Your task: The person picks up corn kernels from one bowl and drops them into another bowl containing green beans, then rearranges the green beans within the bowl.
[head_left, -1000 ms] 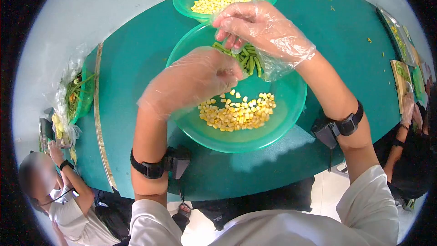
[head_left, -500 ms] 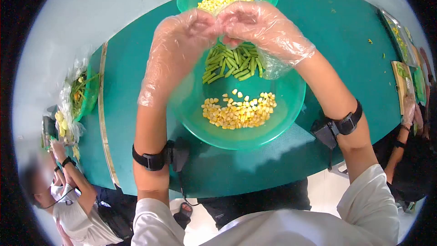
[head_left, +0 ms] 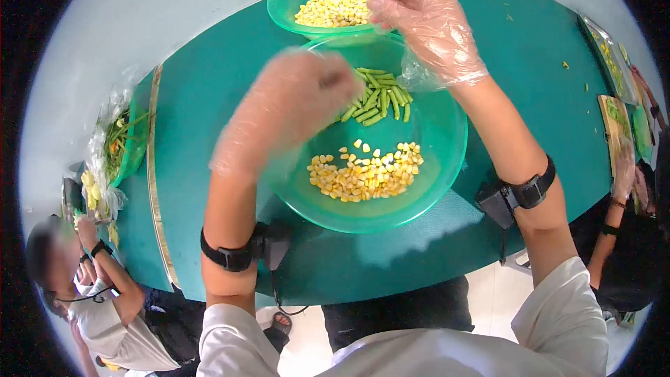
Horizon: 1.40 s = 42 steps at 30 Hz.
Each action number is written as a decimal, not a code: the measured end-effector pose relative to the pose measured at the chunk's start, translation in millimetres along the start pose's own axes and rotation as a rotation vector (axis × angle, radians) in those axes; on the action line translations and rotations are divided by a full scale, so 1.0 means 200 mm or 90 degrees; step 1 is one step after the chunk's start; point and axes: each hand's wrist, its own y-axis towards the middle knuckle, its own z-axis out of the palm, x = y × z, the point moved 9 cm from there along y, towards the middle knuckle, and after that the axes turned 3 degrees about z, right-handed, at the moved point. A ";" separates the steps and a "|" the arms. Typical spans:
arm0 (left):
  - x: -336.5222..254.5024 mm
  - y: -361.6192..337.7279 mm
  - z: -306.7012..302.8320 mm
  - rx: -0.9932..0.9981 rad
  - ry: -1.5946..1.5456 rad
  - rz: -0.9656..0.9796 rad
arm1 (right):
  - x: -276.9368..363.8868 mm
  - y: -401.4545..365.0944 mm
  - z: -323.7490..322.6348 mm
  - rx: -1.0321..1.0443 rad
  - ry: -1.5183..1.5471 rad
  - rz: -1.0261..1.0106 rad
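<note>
Both my hands wear clear plastic gloves. My left hand [head_left: 293,105], blurred by motion, hangs over the left part of the near green bowl [head_left: 440,188], its fingers curled; what it holds, if anything, cannot be made out. Raised by the right edge of the far green bowl [head_left: 283,3], my right hand [head_left: 426,17] has its thumb and fingers pinched together, their contents too small to name. The near bowl contains cut green beans [head_left: 380,98] and loose corn kernels [head_left: 366,178]. More corn kernels [head_left: 335,5] lie in the far bowl.
A green table [head_left: 530,112] carries the bowls. A basket of vegetable scraps [head_left: 132,139] stands at the left, near a person [head_left: 112,321]. At the right are a metal tray [head_left: 604,56], a cutting board [head_left: 614,126] and another person's hand [head_left: 623,174].
My hands, together over the bowls before, have moved apart. The left came down and is blurred; the right went up and to the right. The far bowl's kernels show more fully.
</note>
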 end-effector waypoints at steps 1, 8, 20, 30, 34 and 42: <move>-0.04 -0.03 0.07 0.092 0.070 0.032 | 0.01 0.00 -0.01 -0.026 -0.060 -0.018; -0.01 -0.13 0.26 0.085 0.061 0.070 | -0.05 0.04 0.00 0.004 -0.273 0.016; -0.04 -0.11 0.35 0.085 0.145 0.077 | 0.00 0.00 0.03 -0.003 -0.157 -0.044; -0.10 -0.08 0.14 -0.063 0.020 0.172 | 0.03 -0.01 0.04 -0.001 -0.094 -0.041; -0.03 0.00 -0.06 -0.213 -0.159 0.081 | 0.10 -0.05 0.11 0.061 -0.058 -0.044; 0.16 -0.01 -0.09 -0.317 -0.459 -0.097 | 0.10 -0.09 0.22 0.205 0.001 -0.043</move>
